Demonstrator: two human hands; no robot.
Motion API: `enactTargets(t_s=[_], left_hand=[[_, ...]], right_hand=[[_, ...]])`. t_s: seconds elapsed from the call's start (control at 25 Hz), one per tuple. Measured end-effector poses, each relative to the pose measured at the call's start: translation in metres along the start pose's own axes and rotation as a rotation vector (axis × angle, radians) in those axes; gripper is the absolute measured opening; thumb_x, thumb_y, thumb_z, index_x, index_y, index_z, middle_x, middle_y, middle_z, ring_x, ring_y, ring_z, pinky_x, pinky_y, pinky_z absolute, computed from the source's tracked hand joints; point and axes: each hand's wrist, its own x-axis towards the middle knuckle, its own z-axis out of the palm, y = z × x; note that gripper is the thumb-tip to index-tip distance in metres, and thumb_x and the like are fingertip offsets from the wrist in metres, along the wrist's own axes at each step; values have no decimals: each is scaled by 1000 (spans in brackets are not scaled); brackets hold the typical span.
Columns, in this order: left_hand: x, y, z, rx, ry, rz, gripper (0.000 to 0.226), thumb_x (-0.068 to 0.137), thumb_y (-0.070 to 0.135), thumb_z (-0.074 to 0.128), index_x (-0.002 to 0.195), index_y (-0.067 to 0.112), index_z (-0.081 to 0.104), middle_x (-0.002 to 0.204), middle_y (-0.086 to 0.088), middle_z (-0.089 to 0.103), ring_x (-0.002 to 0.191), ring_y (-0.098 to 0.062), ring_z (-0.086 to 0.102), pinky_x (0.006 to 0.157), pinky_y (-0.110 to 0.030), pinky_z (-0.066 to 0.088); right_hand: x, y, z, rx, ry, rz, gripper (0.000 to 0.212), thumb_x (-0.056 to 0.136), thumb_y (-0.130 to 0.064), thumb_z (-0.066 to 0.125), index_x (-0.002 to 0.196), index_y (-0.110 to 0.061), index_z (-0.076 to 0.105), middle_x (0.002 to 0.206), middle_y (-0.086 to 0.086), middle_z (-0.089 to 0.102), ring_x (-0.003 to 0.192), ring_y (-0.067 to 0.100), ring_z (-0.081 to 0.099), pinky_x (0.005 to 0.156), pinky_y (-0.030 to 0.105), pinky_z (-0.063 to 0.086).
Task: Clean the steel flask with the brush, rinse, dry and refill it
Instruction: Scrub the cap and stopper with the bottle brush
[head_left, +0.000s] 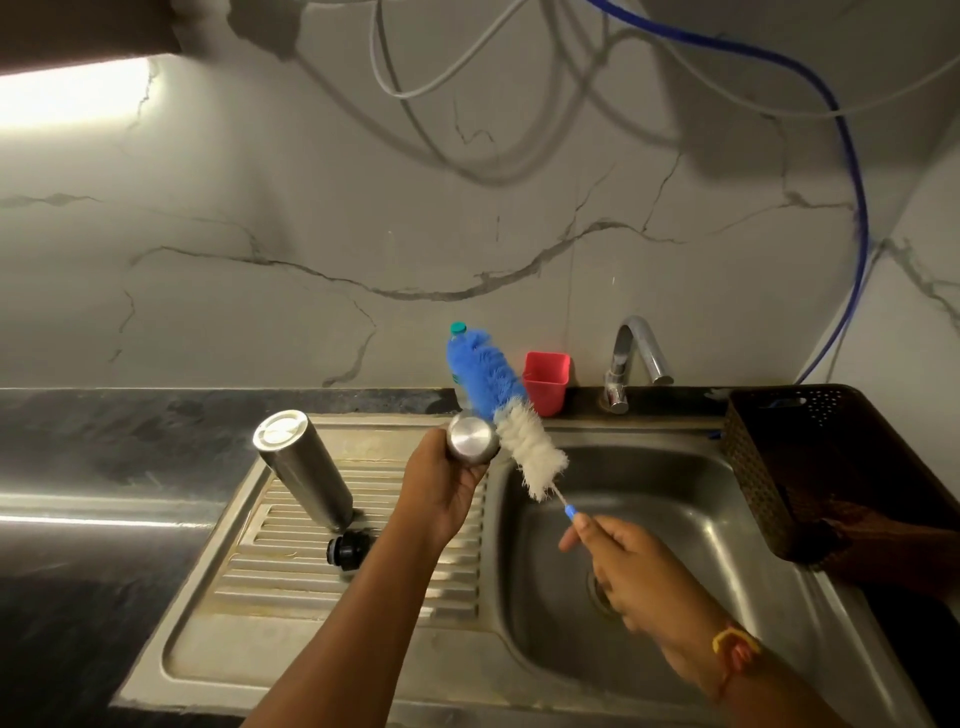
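A white marble-veined wall (311, 234) is backing a dark counter (104, 441), and a steel sink (675, 519) is sitting in it with its ribbed drainboard (291, 571) at nine o'clock of the basin. On the drainboard the steel flask (304, 467) is standing on end, one round end facing up. A black stopper (348, 548) is lying just beside its lower end, at about five o'clock of it.

The left hand (441, 483) is reaching in over the drainboard's right edge, fingers curling round a small steel cup (470, 440). Whether the cup's open side is facing away cannot be told.

Touching the cup at three o'clock is the brush (519, 436) – blue bristles at its far end, white ones nearer – tilting from eleven o'clock down to five. The right hand (628, 566) is pinching the thin blue-tipped handle over the basin, with a thread band around the wrist.

Behind the brush a green-capped bottle (457, 329) is standing half hidden, a red cup (546, 382) just to its right. A chrome tap (619, 371) is curving over the basin's far rim. At three o'clock a dark perforated basket (779, 467) is resting on the sink's edge, and a blue hose (860, 218) is hanging down the wall above it.
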Motion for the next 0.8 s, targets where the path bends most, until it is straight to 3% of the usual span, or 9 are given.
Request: enactTargets(t_s=[0.12, 0.32, 0.4, 0.48, 0.64, 0.8], left_hand=[[9, 14, -15, 159, 43, 72, 23, 102, 13, 48, 114, -1, 61, 103, -19, 74, 92, -27, 74, 75, -35, 62], [20, 0, -19, 414, -11, 164, 19, 106, 13, 45, 111, -1, 58, 104, -21, 64, 90, -27, 66, 83, -42, 59], [18, -5, -18, 363, -33, 153, 21, 106, 14, 49, 113, -1, 62, 99, -17, 69, 88, -25, 68, 82, -39, 59], [19, 3, -20, 212, 54, 106, 19, 104, 10, 49, 109, 1, 64, 94, -14, 71, 86, -23, 70, 81, -37, 58], [35, 16, -32, -103, 296, 44, 20, 103, 2, 44, 117, -5, 58, 119, -27, 66, 111, -36, 68, 103, -47, 54], [20, -9, -12, -94, 182, -41, 24, 106, 6, 42, 116, -7, 60, 110, -25, 69, 98, -31, 71, 96, -45, 57]], right_hand=[[-16, 7, -4, -43, -61, 56, 38, 100, -44, 46, 88, -20, 71, 53, -2, 30, 39, 8, 24, 38, 19, 20], [-6, 2, -3, -84, -29, 42, 38, 100, -48, 47, 86, -23, 72, 54, -2, 33, 41, 8, 27, 39, 21, 24], [-2, 5, 2, -160, -11, -24, 35, 98, -52, 47, 84, -30, 71, 54, -3, 33, 43, 7, 30, 44, 24, 27], [-6, 17, 7, -227, 31, -86, 33, 98, -48, 50, 79, -33, 72, 50, -5, 39, 45, 5, 37, 50, 25, 33], [-12, 34, 5, -246, 165, -128, 30, 98, -39, 54, 75, -30, 72, 67, -8, 66, 66, 4, 61, 70, 27, 52], [8, 21, 19, -310, 130, -125, 34, 100, -44, 48, 79, -27, 69, 68, -5, 66, 67, 8, 61, 69, 30, 51]])
